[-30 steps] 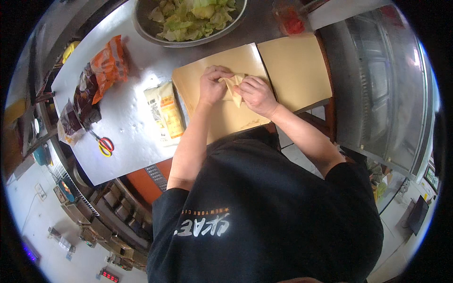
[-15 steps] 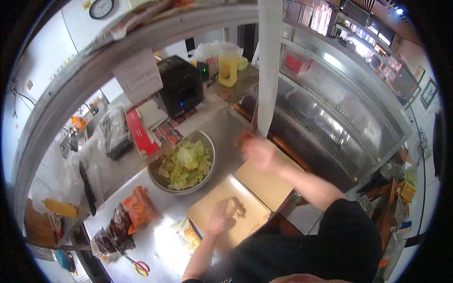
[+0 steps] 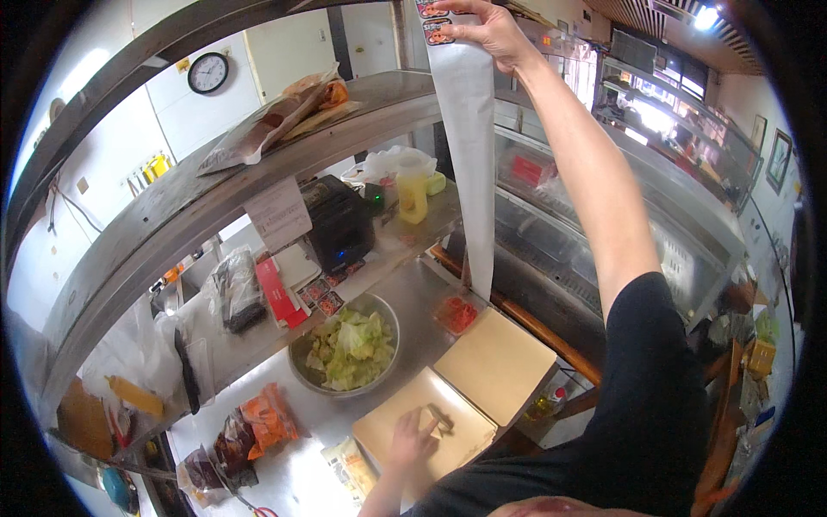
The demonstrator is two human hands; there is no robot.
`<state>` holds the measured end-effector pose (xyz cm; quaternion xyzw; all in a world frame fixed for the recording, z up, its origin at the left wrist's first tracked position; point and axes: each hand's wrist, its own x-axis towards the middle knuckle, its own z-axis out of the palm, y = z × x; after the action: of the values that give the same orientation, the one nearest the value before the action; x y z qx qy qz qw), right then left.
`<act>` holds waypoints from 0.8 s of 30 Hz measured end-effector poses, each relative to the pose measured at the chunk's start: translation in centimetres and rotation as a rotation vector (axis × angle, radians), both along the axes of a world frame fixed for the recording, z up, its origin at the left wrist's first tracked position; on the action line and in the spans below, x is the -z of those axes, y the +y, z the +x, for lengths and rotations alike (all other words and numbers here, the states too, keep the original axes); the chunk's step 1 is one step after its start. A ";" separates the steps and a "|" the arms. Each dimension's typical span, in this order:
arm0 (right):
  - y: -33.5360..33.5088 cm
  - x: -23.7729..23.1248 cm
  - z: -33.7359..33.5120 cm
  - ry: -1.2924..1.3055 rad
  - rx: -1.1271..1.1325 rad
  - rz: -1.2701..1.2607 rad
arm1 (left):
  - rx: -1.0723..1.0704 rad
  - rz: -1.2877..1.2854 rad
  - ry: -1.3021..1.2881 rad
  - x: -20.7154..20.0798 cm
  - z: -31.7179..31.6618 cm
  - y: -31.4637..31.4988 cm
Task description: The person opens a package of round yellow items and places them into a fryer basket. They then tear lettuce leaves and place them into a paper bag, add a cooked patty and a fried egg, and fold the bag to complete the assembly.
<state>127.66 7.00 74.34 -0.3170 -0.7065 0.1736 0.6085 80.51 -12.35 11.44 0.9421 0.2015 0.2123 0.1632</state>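
My right arm is raised, with my right hand at the top of a white-covered post. Its thumb and forefinger are apart and touch small dark-and-red stickers there. Low in the view, my left hand lies with fingers spread on tan paper sheets in a shallow metal tray. Beside its fingertips is a small greyish-brown piece, whose kind I cannot make out. A second flat tan stack adjoins the tray. Behind it stands a clear container of red food.
A steel bowl of torn lettuce stands beyond the tray. Left of the tray are an orange packet, dark packets and red-handled scissors. The shelf bears a black printer-like machine and a yellow jug.
My right hand has risen from near the red food container to the stickers on the post. My left hand stays on the paper. The view has tilted upward.
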 end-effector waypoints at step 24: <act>-22.3 47.7 -17.5 0.469 0.462 -0.955 | -0.093 -0.077 -0.005 4.2 0.0 -0.4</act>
<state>110.19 -15.26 26.67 -0.6556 -0.3085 0.4013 0.5603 80.54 -12.75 7.23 0.9242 0.2528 0.2143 0.1899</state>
